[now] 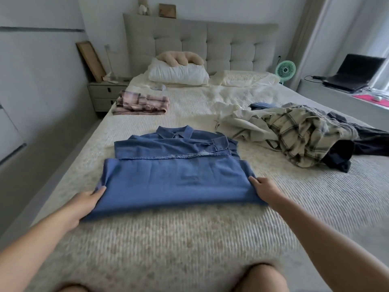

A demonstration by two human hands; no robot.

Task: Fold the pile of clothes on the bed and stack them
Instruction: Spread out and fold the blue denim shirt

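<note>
We hold the shirt mid-bed; folded garment behind-left, unfolded pile behind-right, pillows by the headboard.

Bare forearms and hands (no sleeves, rings or watch visible)

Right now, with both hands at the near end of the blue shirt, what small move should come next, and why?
Probably lift that near fold and carry it up toward the collar. The left hand and right hand each hold a corner of the blue shirt, whose sleeves already lie folded in, so one more fold would ready it for the folded plaid garment.
</note>
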